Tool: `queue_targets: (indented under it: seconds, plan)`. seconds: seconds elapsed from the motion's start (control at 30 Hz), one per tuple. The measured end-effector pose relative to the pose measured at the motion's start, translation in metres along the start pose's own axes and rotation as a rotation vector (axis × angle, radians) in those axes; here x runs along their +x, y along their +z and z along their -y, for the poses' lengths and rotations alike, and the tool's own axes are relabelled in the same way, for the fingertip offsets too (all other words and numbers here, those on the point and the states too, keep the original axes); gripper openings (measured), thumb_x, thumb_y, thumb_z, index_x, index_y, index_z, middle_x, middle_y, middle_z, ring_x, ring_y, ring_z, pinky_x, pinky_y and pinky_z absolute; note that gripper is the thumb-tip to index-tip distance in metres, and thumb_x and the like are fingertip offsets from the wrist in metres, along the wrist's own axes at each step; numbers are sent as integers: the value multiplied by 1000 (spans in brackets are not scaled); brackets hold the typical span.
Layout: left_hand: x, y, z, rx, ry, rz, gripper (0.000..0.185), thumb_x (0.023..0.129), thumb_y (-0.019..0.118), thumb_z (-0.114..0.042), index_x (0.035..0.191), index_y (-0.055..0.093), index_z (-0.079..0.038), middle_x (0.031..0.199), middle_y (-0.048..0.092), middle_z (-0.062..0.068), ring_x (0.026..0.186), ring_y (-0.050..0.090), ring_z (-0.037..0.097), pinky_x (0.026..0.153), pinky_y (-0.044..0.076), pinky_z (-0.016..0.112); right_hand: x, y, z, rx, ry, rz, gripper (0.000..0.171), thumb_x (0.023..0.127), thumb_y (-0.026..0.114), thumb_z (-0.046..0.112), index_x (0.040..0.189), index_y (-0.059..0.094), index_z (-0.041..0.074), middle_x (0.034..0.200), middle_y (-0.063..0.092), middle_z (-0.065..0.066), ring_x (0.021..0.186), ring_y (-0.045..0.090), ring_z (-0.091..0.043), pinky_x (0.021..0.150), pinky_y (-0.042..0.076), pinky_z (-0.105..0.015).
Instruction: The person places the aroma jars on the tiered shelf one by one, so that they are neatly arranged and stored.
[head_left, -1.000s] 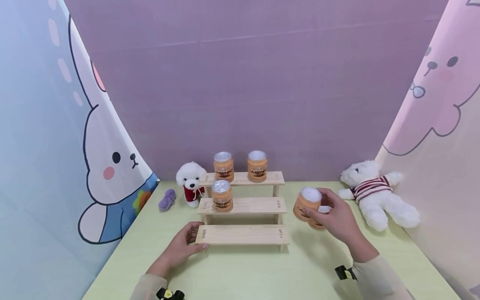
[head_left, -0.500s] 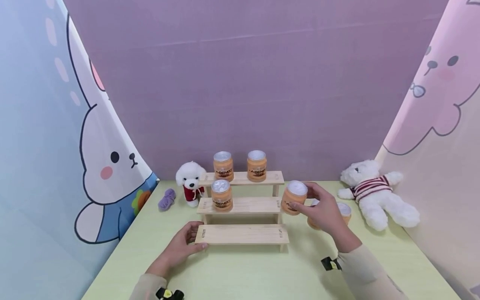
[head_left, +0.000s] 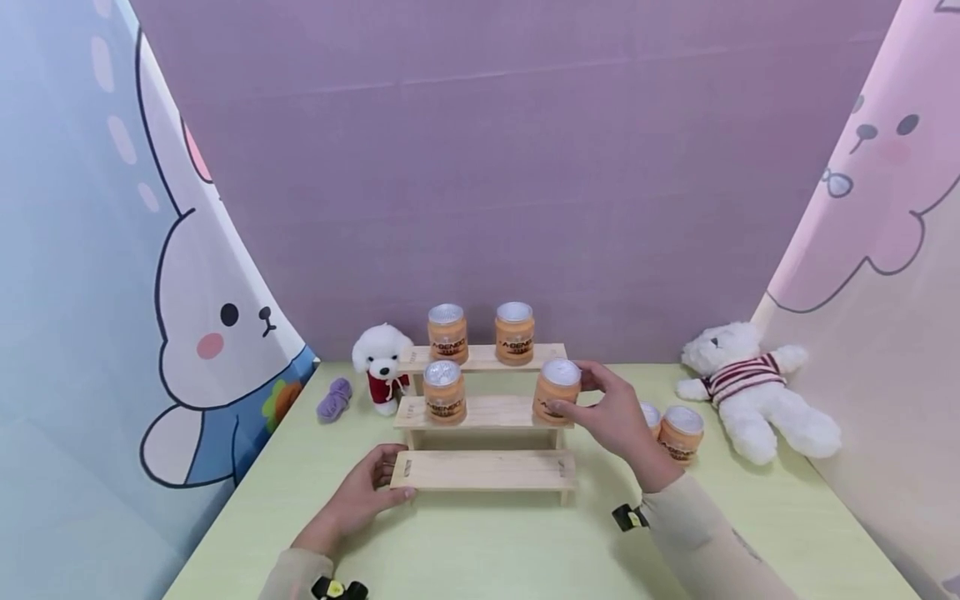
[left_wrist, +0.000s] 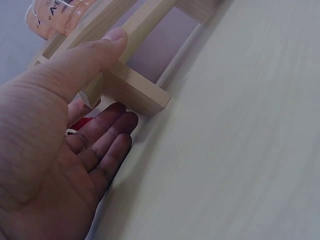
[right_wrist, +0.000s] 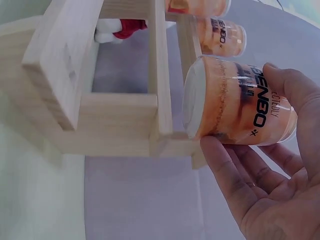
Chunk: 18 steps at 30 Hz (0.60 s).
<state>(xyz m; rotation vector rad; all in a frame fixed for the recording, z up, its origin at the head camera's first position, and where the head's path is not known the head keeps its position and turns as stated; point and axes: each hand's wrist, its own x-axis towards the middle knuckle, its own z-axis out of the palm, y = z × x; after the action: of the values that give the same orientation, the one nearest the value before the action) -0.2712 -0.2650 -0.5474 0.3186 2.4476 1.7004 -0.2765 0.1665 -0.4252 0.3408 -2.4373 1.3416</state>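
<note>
My right hand (head_left: 617,414) grips an orange can (head_left: 557,390) with a silver lid over the right end of the stand's middle step. In the right wrist view a narrow gap shows between the can's base (right_wrist: 194,100) and that step. At the front left corner of the wooden three-step stand (head_left: 483,471), my left hand (head_left: 365,492) holds the lowest step's end. Its thumb (left_wrist: 116,37) lies on the board, with the other fingers beside and below. Another can (head_left: 445,392) stands on the middle step's left. Two cans, left (head_left: 447,333) and right (head_left: 514,333), stand on the top step.
Two more orange cans, the nearer one (head_left: 681,435) fully visible, stand on the table (head_left: 480,550) behind my right forearm. A white teddy bear (head_left: 750,387) lies far right. Left of the stand are a toy dog (head_left: 382,367) and a purple yarn bundle (head_left: 334,400).
My right hand has carried the orange can leftward from beside the two table cans to over the middle step. My left hand has stayed on the stand.
</note>
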Motion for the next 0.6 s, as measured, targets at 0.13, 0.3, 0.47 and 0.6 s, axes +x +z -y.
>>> queue_targets:
  seconds: [0.13,0.3,0.47,0.6]
  plan:
    - [0,0,0,0,0,1,75,84,90,-26,147,51,-11,128,64,9,115,62,24,103,47,40,3,11,2,14,-1,16,71,80,91,45,139,62,19,113,70,0,107,64,-22,84,53,-44]
    - [0,1,0,-4,-1,5,75,85,90,-26,146,51,-10,128,64,9,115,62,25,104,47,41,7,24,7,66,-5,35,67,79,93,38,136,64,20,112,70,-1,105,64,-22,85,55,-44]
    - [1,0,-1,-3,4,9,75,85,90,-27,147,51,-12,129,63,9,116,62,25,103,47,40,11,34,9,79,-20,34,65,79,94,37,135,65,23,112,70,1,103,65,-20,85,57,-43]
    - [1,0,0,-12,7,6,75,84,90,-25,146,51,-10,128,64,10,115,62,25,103,47,41,13,41,9,93,-9,46,66,79,94,34,137,64,22,114,69,-1,104,64,-21,86,59,-39]
